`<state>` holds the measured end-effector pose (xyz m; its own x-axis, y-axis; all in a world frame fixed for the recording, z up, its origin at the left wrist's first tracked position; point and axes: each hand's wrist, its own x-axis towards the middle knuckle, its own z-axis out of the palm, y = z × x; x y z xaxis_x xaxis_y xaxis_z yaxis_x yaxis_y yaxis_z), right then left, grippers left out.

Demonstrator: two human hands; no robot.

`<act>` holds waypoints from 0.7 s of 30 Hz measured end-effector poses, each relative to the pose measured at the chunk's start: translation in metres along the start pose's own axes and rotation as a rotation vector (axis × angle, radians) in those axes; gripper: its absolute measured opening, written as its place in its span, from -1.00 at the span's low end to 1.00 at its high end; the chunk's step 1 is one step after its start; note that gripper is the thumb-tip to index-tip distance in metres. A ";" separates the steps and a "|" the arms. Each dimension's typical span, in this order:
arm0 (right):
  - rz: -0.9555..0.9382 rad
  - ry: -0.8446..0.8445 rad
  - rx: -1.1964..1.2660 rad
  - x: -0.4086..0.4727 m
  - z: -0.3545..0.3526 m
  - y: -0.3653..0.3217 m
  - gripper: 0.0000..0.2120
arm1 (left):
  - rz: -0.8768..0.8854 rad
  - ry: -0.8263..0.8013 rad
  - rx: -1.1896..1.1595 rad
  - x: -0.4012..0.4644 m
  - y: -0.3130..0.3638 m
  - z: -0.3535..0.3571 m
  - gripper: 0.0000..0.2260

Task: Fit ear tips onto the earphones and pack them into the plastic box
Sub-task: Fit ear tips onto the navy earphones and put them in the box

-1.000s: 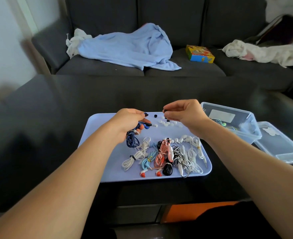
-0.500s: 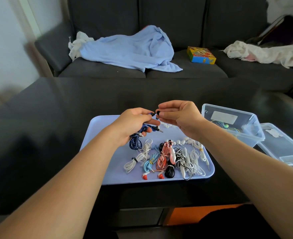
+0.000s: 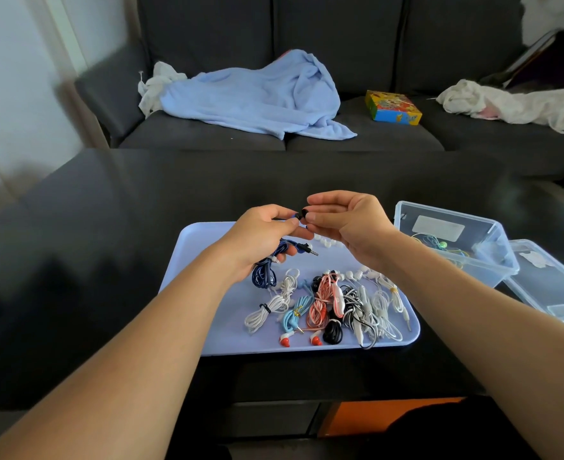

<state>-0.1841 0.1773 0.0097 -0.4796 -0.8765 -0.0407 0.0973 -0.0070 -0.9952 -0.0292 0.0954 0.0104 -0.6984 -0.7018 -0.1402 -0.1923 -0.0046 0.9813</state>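
Black ear tip sits pinched between thumb and forefinger of the right hand, raised above the far edge of the lavender tray. It meets the blue earbud that the left hand pinches at its fingertips; the lower fingers of that hand curl round the dark blue earphone cable, whose jack plug juts out to the right. Both forearms reach in over the tray's near edge. Bundled earphones crowd the tray's near right half, loose white ear tips lie beneath the hands. Right of the tray stands the open plastic box, its lid beside it, on a dark table
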 end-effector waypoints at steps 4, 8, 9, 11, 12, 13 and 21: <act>-0.014 0.007 -0.037 0.000 0.002 -0.001 -0.75 | 0.007 0.021 -0.002 -0.001 0.001 0.000 -0.87; -0.027 0.010 -0.051 -0.002 0.004 -0.002 -0.77 | 0.015 0.044 -0.007 0.000 0.000 0.001 -0.90; -0.029 0.010 -0.048 -0.002 0.004 -0.003 -0.78 | 0.018 0.049 -0.011 0.000 0.000 0.001 -0.90; -0.032 0.012 -0.046 -0.003 0.005 -0.003 -0.79 | 0.023 0.057 -0.014 0.000 0.000 0.001 -0.91; -0.034 0.013 -0.051 -0.004 0.005 -0.004 -0.79 | 0.026 0.064 -0.011 0.000 0.000 0.002 -0.91; -0.037 0.012 -0.060 -0.004 0.005 -0.005 -0.79 | 0.030 0.073 -0.007 0.001 -0.001 0.002 -0.92; -0.101 0.032 -0.125 -0.007 0.007 -0.006 -0.78 | 0.066 0.122 0.000 0.001 -0.002 0.003 -0.95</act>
<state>-0.1754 0.1798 0.0165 -0.5093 -0.8585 0.0595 -0.0614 -0.0327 -0.9976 -0.0316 0.0969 0.0081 -0.6206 -0.7820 -0.0584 -0.1491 0.0445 0.9878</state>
